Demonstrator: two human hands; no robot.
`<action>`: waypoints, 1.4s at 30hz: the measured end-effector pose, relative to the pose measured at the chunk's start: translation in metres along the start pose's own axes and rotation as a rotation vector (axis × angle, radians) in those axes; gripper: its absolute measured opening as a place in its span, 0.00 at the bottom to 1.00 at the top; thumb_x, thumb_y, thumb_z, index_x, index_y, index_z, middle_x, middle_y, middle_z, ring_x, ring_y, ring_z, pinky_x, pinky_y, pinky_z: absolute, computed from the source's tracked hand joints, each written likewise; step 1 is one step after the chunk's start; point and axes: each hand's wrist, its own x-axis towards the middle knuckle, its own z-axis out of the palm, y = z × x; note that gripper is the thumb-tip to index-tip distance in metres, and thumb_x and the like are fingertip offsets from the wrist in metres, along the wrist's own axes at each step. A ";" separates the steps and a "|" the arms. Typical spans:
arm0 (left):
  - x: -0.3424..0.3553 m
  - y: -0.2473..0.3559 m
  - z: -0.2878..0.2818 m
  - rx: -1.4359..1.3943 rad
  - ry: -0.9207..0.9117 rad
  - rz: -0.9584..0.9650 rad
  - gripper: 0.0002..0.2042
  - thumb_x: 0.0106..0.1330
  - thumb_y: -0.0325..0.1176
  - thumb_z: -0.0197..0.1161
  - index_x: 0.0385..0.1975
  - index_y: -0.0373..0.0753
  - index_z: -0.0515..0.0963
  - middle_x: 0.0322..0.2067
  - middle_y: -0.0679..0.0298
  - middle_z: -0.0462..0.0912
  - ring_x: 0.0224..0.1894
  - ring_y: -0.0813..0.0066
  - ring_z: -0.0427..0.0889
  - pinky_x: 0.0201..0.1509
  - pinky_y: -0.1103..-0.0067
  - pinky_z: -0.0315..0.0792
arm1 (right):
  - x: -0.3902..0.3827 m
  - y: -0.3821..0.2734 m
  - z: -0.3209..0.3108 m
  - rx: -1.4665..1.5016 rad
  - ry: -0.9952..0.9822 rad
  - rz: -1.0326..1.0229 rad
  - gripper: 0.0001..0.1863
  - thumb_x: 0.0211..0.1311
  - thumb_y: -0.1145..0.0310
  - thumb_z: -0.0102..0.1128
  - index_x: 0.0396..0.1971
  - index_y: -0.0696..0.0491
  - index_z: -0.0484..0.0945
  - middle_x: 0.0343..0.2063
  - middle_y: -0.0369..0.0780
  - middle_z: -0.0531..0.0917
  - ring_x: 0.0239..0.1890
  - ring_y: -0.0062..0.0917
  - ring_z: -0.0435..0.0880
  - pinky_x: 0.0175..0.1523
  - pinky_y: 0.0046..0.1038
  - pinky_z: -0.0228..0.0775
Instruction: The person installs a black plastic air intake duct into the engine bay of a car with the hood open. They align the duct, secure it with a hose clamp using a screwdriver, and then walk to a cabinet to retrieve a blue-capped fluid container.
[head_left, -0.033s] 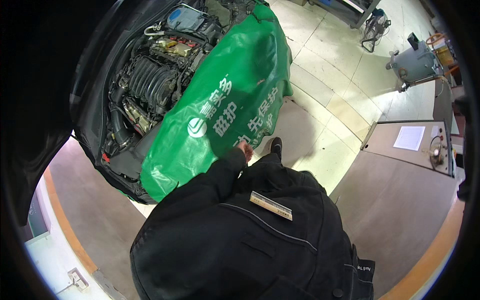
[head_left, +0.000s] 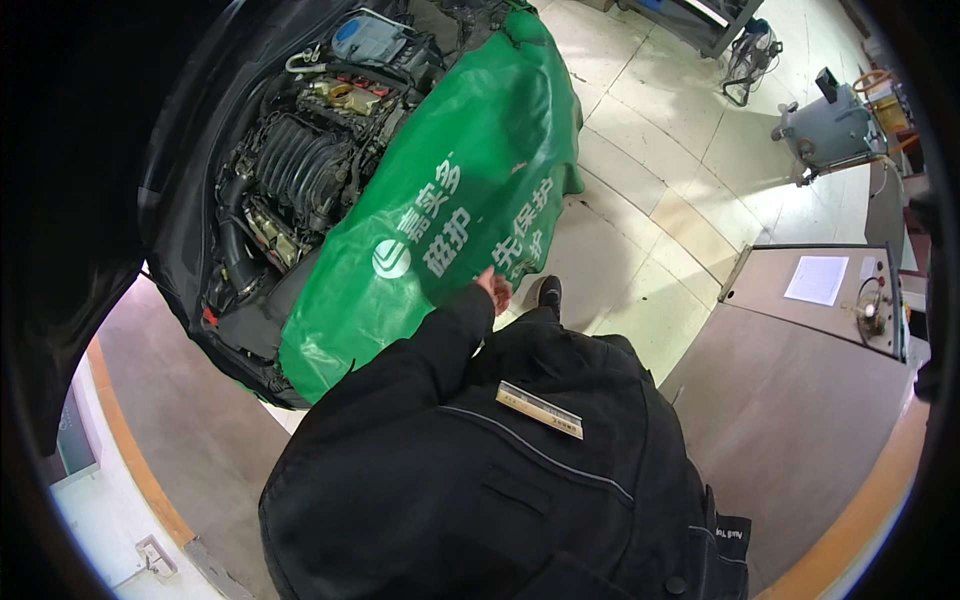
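My left hand [head_left: 495,288], at the end of a black sleeve, is by the lower right edge of a green protective cover [head_left: 350,320]. Its fingers look loosely bent and a little apart, with nothing visible in them. Whether it touches the cover I cannot tell. White markings and a round white emblem are printed on the cover, which drapes over the side of a car beside the exposed engine [head_left: 300,160]. My right hand is out of sight.
A blue-capped reservoir [head_left: 358,38] sits in the engine bay. On the right are a grey cabinet-like panel [head_left: 760,290] with a paper sheet [head_left: 817,279], a grey metal tank [head_left: 830,125] and a floor fan [head_left: 750,60]. My black shoe [head_left: 550,292] stands on the tiled floor.
My left hand has shifted slightly upward and shows a little more of its fingers. The green cover and engine bay look the same.
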 end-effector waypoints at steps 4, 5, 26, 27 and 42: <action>-0.014 0.054 0.129 0.545 -0.069 0.205 0.15 0.74 0.51 0.60 0.43 0.45 0.78 0.30 0.63 0.86 0.29 0.74 0.84 0.28 0.74 0.75 | 0.040 -0.079 -0.047 0.013 0.037 -0.008 0.17 0.62 0.66 0.66 0.50 0.51 0.85 0.40 0.34 0.88 0.40 0.22 0.84 0.49 0.26 0.76; -0.009 0.061 0.150 0.710 -0.120 0.251 0.15 0.74 0.50 0.61 0.45 0.45 0.79 0.31 0.63 0.86 0.29 0.73 0.84 0.29 0.74 0.75 | 0.055 -0.097 -0.057 0.015 0.041 -0.015 0.16 0.62 0.66 0.66 0.50 0.51 0.85 0.40 0.34 0.88 0.40 0.22 0.84 0.50 0.26 0.76; 0.138 0.165 0.417 1.277 0.118 0.159 0.15 0.69 0.41 0.64 0.48 0.39 0.80 0.38 0.59 0.86 0.40 0.64 0.86 0.41 0.65 0.80 | 0.334 -0.499 -0.289 0.346 0.007 0.056 0.10 0.62 0.71 0.70 0.42 0.54 0.83 0.20 0.38 0.82 0.18 0.27 0.82 0.24 0.32 0.76; 0.151 0.172 0.441 1.282 0.099 0.165 0.15 0.69 0.41 0.64 0.48 0.39 0.80 0.38 0.58 0.86 0.41 0.64 0.86 0.42 0.65 0.80 | 0.344 -0.519 -0.296 0.333 0.025 0.065 0.09 0.63 0.72 0.70 0.42 0.54 0.83 0.19 0.39 0.82 0.17 0.27 0.82 0.24 0.33 0.76; 0.419 0.464 0.788 1.838 -0.147 0.226 0.20 0.65 0.35 0.65 0.55 0.35 0.79 0.43 0.54 0.87 0.45 0.60 0.87 0.46 0.65 0.83 | 0.521 -0.745 -0.383 0.210 0.257 -0.203 0.19 0.55 0.58 0.77 0.42 0.53 0.87 0.28 0.33 0.84 0.29 0.19 0.80 0.36 0.27 0.74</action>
